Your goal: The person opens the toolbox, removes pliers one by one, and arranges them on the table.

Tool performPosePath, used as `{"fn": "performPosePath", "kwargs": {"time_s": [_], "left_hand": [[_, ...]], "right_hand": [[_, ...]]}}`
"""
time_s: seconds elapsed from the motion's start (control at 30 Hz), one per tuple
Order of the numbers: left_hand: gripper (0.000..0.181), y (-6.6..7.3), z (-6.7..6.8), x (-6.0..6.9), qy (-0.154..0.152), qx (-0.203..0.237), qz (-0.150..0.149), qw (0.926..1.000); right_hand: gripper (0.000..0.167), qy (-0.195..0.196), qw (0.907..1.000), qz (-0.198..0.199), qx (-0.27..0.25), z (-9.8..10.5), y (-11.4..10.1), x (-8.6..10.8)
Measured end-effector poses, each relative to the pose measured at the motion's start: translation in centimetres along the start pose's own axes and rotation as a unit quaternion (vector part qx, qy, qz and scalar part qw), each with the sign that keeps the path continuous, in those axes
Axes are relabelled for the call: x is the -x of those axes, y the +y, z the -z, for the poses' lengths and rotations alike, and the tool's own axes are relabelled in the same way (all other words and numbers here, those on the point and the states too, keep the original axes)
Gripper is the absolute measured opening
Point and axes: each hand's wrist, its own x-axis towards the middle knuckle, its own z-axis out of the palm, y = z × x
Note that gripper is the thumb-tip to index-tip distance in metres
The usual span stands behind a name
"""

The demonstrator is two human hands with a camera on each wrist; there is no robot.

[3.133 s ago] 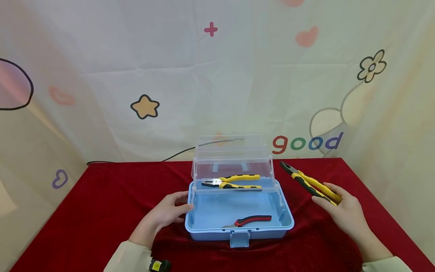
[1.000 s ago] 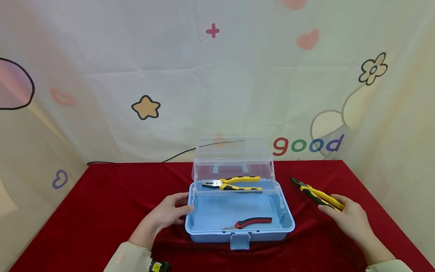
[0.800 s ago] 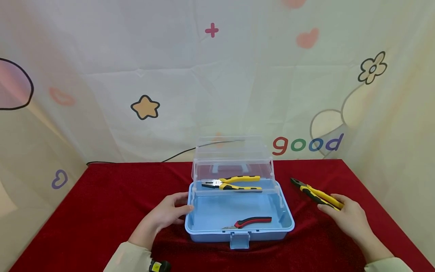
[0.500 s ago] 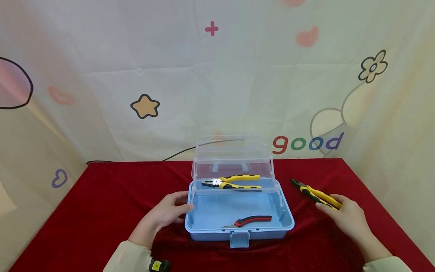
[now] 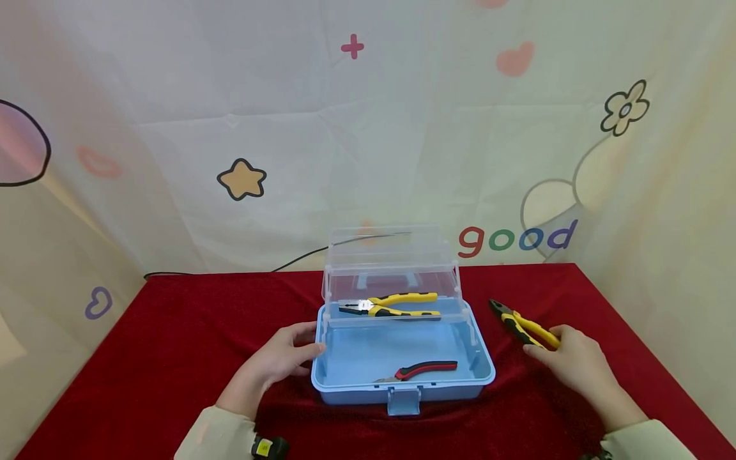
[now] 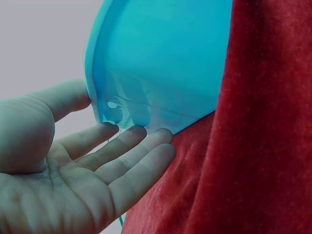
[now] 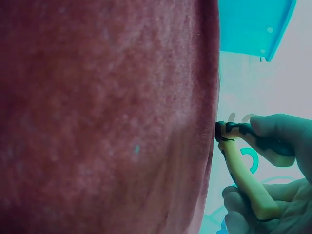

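Red cloth (image 5: 201, 332) covers our counter. Closest to us, at lower centre, the latch (image 5: 404, 402) of the blue box (image 5: 351, 395) hangs loose, and just behind it the red-handled pliers (image 5: 425, 368) lie inside, nose to frame left, handles to the right. At centre left, our left hand (image 5: 282, 352) holds the box wall, thumb at the rim, fingers along the outside. At right, our right hand (image 5: 581, 364) has its grip clamped on the handles of the held pliers (image 5: 510, 317), which are outside the box, just beside it; their long axis runs diagonally, nose to the upper left. Whether that nose touches the cloth we cannot tell. Farther back, by the clear tray (image 5: 397, 321), the yellow-handled pliers (image 5: 376, 306) lie crosswise, nose left. We judge the work partly done: two pairs sit within the box, while the third is outside and the clear lid (image 5: 385, 249) stands unclosed. Beyond hangs a pale printed curtain (image 5: 172, 96).
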Motion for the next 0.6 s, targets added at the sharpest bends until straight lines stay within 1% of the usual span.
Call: {"fn": "performPosePath", "kwargs": {"time_s": [0.2,0.37,0.6], "left_hand": [[0.052,0.1,0.0,-0.1,0.002,0.004,0.000,1.0000],[0.052,0.1,0.1,-0.1,-0.001,0.007,-0.002,1.0000],[0.052,0.0,0.1,0.1,-0.003,0.008,-0.005,0.9999]], "right_hand": [[0.066,-0.025,0.9994,-0.021,0.009,-0.3,-0.6,0.0],[0.058,-0.033,0.9990,-0.027,0.012,-0.6,-0.8,0.1],[0.051,-0.044,0.9981,-0.038,0.019,-1.0,-1.2,0.3]]}}
